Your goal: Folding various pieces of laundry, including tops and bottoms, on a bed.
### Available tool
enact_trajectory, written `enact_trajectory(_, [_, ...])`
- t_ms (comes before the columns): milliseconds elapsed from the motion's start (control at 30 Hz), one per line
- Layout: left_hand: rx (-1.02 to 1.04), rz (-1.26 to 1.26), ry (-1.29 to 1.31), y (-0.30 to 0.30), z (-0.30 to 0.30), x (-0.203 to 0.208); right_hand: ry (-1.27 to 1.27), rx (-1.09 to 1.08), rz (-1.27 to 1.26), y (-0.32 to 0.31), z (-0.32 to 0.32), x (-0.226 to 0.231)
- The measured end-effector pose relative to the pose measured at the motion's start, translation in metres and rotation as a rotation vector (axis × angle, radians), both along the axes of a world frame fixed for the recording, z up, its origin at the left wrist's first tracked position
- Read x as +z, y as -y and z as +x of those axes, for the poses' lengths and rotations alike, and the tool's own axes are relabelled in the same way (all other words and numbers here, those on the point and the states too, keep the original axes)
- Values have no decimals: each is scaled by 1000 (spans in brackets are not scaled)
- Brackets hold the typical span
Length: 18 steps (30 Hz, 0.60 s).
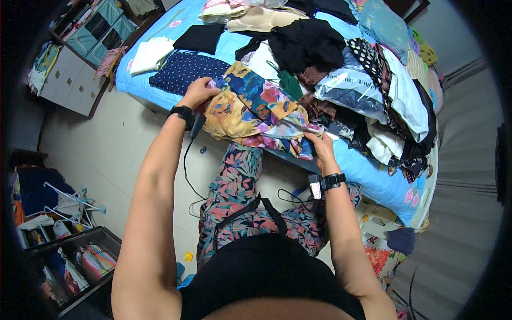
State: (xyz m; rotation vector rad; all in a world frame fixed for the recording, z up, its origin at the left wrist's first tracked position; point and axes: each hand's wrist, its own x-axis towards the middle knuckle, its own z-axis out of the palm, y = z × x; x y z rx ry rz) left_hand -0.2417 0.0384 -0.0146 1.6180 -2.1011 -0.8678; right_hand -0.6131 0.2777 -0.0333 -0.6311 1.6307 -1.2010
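Observation:
A garment with a bold multicolour floral print [234, 109] lies spread along the near edge of the bed, loosely folded and creased. My left hand [199, 94] is closed on its left end. At its right end, my right hand [321, 147] pinches the cloth between thumb and fingers. Just beyond my left hand is a navy cloth item with white dots [186, 72], partly covered by the floral garment. A black folded garment [199, 39] and a white folded one [151, 55] lie farther back on the left. Dark straps with small devices circle both my wrists.
Heaped clothes, among them black garments [314, 45] and a clear plastic bag [346, 90], cover the right of the blue bed [373, 192]. A drawer cabinet [69, 85] stands far left. Hangers [69, 205] and an open drawer [114, 242] of clothes are lower left. Cables hang near my legs.

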Motion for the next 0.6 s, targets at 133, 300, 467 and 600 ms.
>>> enact_trajectory(133, [-32, 96, -61, -9, -23, 14, 74, -36, -82, 5, 14, 9])
enact_trajectory(300, [101, 147, -235, -5, -36, -3, 3, -8, -151, 15, 20, 13])
enact_trajectory(467, [127, 98, -574, 2, -9, 39, -1, -22, -240, 31, 18, 54])
enact_trajectory(600, [227, 127, -577, 15, 37, 110, 169, 19, -312, 81, 47, 91])
